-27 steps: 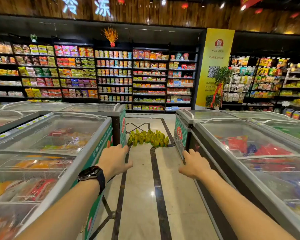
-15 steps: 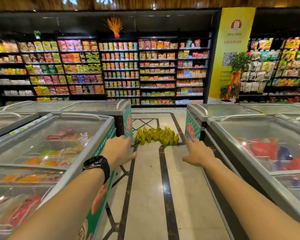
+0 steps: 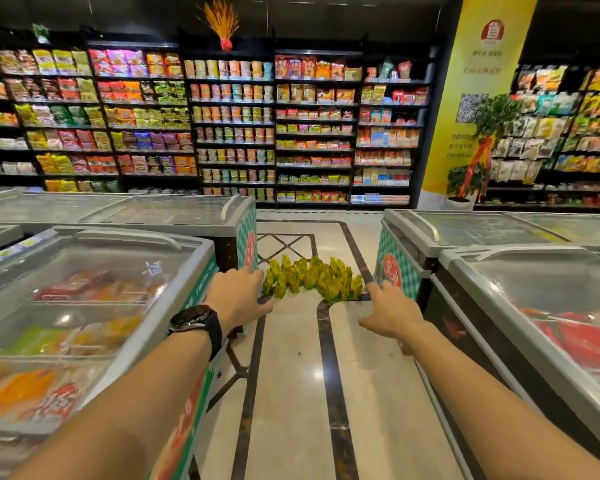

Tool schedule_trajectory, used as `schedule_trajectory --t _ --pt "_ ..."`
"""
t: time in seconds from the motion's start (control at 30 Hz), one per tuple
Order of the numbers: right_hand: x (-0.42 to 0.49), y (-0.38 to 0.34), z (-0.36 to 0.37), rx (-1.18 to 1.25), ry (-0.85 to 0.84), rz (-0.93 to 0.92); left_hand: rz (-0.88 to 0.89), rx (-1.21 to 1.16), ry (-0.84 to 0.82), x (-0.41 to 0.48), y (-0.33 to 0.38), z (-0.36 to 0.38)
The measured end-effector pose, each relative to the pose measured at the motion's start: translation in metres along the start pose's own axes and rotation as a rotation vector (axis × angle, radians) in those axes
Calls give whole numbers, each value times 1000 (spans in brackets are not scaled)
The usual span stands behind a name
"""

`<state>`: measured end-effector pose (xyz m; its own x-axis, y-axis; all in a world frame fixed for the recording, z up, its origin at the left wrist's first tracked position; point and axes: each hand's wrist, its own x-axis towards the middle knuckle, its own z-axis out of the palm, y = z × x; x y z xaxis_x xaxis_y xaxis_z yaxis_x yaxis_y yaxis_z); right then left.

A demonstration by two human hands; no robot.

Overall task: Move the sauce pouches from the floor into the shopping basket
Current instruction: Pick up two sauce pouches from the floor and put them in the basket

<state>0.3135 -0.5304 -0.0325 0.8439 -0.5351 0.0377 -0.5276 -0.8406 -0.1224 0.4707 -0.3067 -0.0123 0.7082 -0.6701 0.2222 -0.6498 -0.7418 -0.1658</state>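
Yellow-green sauce pouches [image 3: 310, 278] are seen standing upright in a tight cluster on the pale tiled floor [image 3: 291, 393], at the far end of the aisle that is formed between two rows of glass-lidded chest freezers. The cluster is set over the dark inlay lines [image 3: 329, 358] that run along the tiles. Both arms are stretched forward over the aisle. The left hand [image 3: 238, 299] is held palm down with its fingers extended and loosely parted, and nothing is gripped by it; a black watch [image 3: 196, 322] is worn on its wrist. Whether this hand touches the left freezer [image 3: 160, 327] beside it cannot be told. The right hand [image 3: 392, 311] is likewise held palm down, fingers spread and relaxed, with nothing held, close beside the right freezer [image 3: 499, 306]. The pouches are framed between the two hands, well beyond the fingertips. Blurred packaged goods are visible under the freezer lids. Stocked shelves [image 3: 229, 126] are ranged across the back wall, and a yellow banner [image 3: 478, 81] with a potted plant [image 3: 492, 116] before it is placed at the right.
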Motion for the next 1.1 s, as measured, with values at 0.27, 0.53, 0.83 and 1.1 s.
schedule_trajectory --t 0.27,0.53,0.83,1.1 --pt "166 -29 12 20 -7 28 51 -26 -4 163 -50 51" --pt "352 -6 40 10 -42 3 47 28 -42 326 -56 110" --pt "573 37 58 -6 -117 -59 -7 3 -90 533 -43 159" --pt "757 46 90 -21 -177 -56 -36 -3 -142 703 -60 241"
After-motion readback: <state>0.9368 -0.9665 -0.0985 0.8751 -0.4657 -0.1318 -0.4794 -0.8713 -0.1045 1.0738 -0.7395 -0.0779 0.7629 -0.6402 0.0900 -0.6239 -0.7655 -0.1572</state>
